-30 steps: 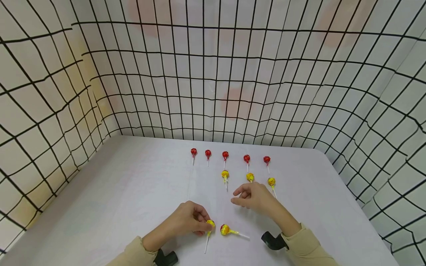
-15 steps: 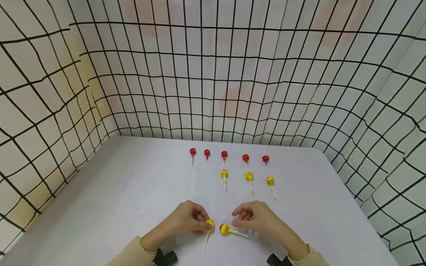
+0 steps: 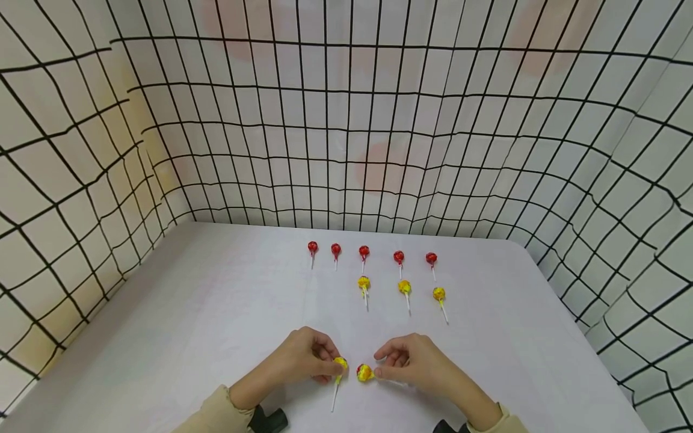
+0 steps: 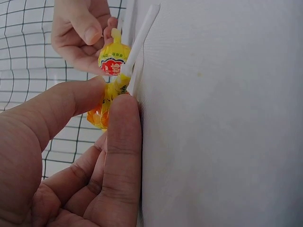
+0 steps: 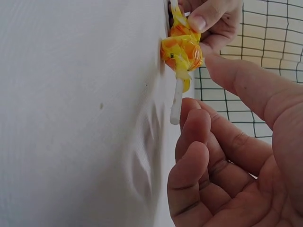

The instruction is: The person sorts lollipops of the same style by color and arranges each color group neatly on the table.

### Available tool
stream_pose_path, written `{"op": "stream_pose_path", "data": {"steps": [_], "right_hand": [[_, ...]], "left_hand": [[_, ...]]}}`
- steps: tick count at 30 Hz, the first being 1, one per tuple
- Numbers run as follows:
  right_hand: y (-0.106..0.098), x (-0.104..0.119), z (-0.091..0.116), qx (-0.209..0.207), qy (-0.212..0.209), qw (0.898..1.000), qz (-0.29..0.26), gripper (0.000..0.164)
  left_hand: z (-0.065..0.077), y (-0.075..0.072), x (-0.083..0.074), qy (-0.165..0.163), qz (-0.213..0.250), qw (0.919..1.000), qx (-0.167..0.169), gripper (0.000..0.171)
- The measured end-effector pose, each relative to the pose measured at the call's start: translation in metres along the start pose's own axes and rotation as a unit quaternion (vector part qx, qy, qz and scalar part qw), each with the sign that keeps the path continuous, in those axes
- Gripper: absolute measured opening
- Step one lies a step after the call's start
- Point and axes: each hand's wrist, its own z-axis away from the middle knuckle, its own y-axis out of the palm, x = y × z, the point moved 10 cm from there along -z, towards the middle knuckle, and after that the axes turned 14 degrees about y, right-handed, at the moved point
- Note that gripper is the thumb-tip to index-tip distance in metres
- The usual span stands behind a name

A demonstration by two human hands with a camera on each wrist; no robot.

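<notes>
My left hand [image 3: 303, 356] pinches a yellow-wrapped lollipop [image 3: 339, 363] between thumb and index finger, just below its candy head. In the left wrist view its white stick [image 4: 143, 35] points up and away from the fingers. Beside it on the tabletop lies a second yellow lollipop [image 3: 364, 373] with some red on the wrapper. My right hand [image 3: 415, 362] is at that lollipop's stick end, covering part of the stick in the head view. In the right wrist view, thumb and fingers are spread apart around the stick [image 5: 176, 101], without gripping it.
Beyond the hands, several red lollipops [image 3: 364, 250] form a back row on the white tabletop [image 3: 227, 300]. Three yellow lollipops [image 3: 404, 287] lie in front of that row, toward the right. A black wire grid [image 3: 346, 129] encloses the back and sides.
My right hand has come back from the yellow row toward the near lollipop, and its thumb now reaches that lollipop's neck. The left hand keeps its pinch in place.
</notes>
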Motion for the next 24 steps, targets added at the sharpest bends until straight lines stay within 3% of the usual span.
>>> {"op": "stream_pose_path", "data": {"steps": [10,24], "right_hand": [[0.004,0.004,0.000,0.008,-0.032,0.999,-0.001,0.023],[0.013,0.004,-0.003,0.022,-0.036,0.999,-0.010,0.020]], "left_hand": [[-0.001,0.001,0.002,0.000,0.002,1.0000,0.001,0.017],[-0.001,0.000,0.005,-0.005,-0.001,1.0000,-0.001,0.017]]}}
